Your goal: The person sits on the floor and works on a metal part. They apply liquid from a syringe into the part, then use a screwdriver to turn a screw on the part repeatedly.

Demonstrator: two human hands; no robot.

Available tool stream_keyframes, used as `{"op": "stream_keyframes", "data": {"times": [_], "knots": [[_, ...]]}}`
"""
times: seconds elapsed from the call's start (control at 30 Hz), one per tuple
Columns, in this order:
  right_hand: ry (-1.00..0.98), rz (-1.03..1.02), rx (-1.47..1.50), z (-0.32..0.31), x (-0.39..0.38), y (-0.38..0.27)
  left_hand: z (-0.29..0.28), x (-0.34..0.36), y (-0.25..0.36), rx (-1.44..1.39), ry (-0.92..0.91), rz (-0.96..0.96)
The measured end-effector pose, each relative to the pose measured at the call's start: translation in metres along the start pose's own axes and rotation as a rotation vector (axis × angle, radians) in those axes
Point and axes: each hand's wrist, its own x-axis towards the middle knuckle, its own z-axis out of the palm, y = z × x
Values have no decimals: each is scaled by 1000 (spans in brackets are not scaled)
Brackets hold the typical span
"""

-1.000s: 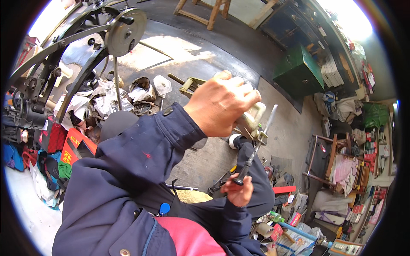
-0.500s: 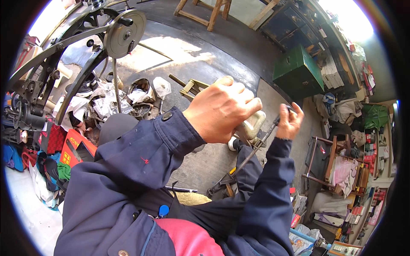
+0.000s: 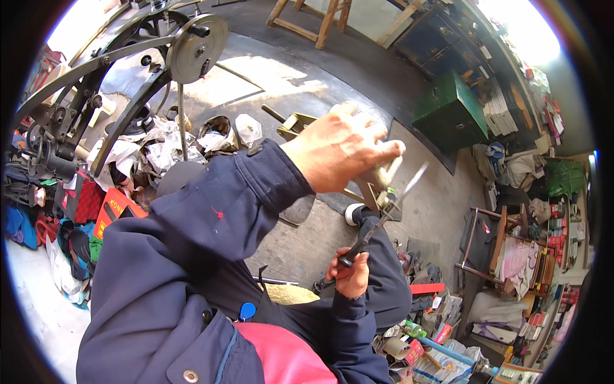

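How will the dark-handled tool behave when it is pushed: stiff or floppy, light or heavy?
The tool is probably stiff, since its line looks straight, though blurred. It may be fairly light, being slim and held by the right grip. Its rounded-looking handle might let it roll.

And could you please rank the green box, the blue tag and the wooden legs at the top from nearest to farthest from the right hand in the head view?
From the right hand:
1. Blue tag: to its left.
2. Green box: ahead, rightward.
3. Wooden legs: top edge.
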Motion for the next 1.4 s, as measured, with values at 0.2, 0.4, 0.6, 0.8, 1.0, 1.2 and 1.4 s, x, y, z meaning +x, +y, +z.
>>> {"op": "stream_keyframes", "data": {"times": [0.2, 0.4, 0.6, 0.8, 1.0, 1.2, 1.4], "knots": [[212, -398, -391, 62, -33, -63, 1, 10, -4, 79, -50, 40], [219, -695, -666, 56, -29, -91, -11, 1, -1, 117, -131, 22], [82, -965, -1131, 36, -28, -105, -17, -3, 11, 109, -47, 40], [337, -1166, -1124, 43, 32, -164, -13, -1, 20, 129, -99, 42], [165, -707, -952, -2, 201, -171, -18, -9, 23, 99, -56, 59], [-135, 215, -597, -68, 180, -10, -18, -13, 26, 17, 5, 36], [89, 21, 116, 3, -31, 10, -17, -14, 19, 39, 23, 8]]}}
